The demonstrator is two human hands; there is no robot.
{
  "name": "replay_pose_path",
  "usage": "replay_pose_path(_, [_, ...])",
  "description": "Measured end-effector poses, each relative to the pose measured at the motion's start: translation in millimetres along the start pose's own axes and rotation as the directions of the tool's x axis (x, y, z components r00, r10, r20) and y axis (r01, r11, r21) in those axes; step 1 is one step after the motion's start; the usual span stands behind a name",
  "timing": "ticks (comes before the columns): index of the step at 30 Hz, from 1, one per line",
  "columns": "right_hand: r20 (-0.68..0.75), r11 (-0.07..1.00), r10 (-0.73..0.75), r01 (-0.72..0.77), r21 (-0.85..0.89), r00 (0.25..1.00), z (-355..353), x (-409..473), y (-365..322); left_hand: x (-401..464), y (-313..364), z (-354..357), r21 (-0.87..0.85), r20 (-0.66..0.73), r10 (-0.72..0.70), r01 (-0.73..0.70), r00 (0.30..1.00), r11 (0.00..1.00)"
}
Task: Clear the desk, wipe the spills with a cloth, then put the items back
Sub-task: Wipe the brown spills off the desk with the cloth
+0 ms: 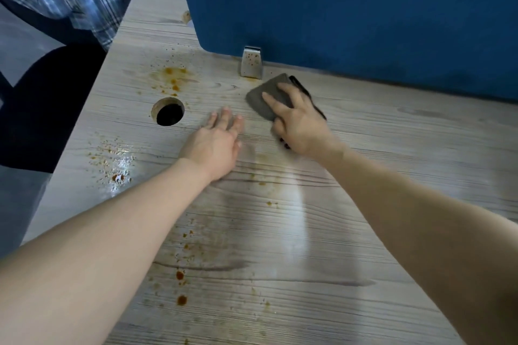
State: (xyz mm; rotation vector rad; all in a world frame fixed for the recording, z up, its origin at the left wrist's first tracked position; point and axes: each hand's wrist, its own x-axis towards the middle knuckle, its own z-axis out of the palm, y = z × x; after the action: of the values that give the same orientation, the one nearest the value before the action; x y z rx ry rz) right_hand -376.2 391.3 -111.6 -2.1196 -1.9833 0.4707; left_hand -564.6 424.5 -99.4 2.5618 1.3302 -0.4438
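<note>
Head: flat hand point(301, 123) presses grey cloth point(270, 98).

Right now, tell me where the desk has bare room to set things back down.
Bare wood runs right of the right hand and its cloth, along the blue partition. Crowded: orange spills beside the cable hole, specks near the left edge, drips under the left hand.

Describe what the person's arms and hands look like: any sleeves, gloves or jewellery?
Both forearms are bare right up to the frame edge, no sleeves showing. The left hand and right hand wear no gloves, and no rings, watch or bracelets are visible.
</note>
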Motion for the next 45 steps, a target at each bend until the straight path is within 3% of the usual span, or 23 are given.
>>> replay_pose_path(4, [-0.089, 0.961, 0.224, -0.235, -0.147, 0.971, -16, 3, 24, 0, -2, -1, -0.006, -0.001, 0.016, -0.016, 1.000, 1.000])
replay_pose_path(12, [-0.110, 0.873, 0.173, -0.204, -0.443, 0.979, -11, 44, -29, 1, -1, 4, -0.012, -0.016, 0.017, -0.018, 1.000, 1.000])
replay_pose_path(16, [-0.129, 0.880, 0.177, -0.215, -0.423, 0.976, -14, 57, -35, 1, -1, 4, -0.028, -0.016, 0.016, -0.017, 1.000, 0.999])
replay_pose_path(22, [-0.072, 0.905, 0.069, -0.093, -0.414, 0.995, -9, 27, -32, 1, -1, 4, -0.027, -0.014, 0.012, -0.012, 1.000, 1.000])
replay_pose_path(31, [-0.119, 0.932, 0.173, -0.202, -0.301, 0.978, -13, 50, -23, -1, 0, 1, -0.051, -0.008, -0.001, 0.000, 1.000, 0.999])
replay_pose_path(35, [-0.034, 0.963, -0.020, 0.010, -0.269, 0.999, -5, 18, -13, -1, 0, 1, -0.053, -0.013, 0.006, -0.006, 1.000, 0.999])
replay_pose_path(37, [0.013, 0.972, -0.046, 0.048, -0.231, 0.999, -13, 19, 3, -1, 0, -1, -0.059, -0.004, 0.002, -0.002, 1.000, 0.998])
replay_pose_path(42, [-0.142, 0.962, 0.190, -0.213, -0.169, 0.971, -12, 34, 11, -1, 0, 1, -0.040, -0.008, -0.005, 0.005, 1.000, 0.999])
replay_pose_path(45, [-0.118, 0.976, 0.136, -0.153, -0.156, 0.984, 8, 29, -23, 0, -2, 4, -0.047, -0.013, -0.005, 0.004, 1.000, 0.999])
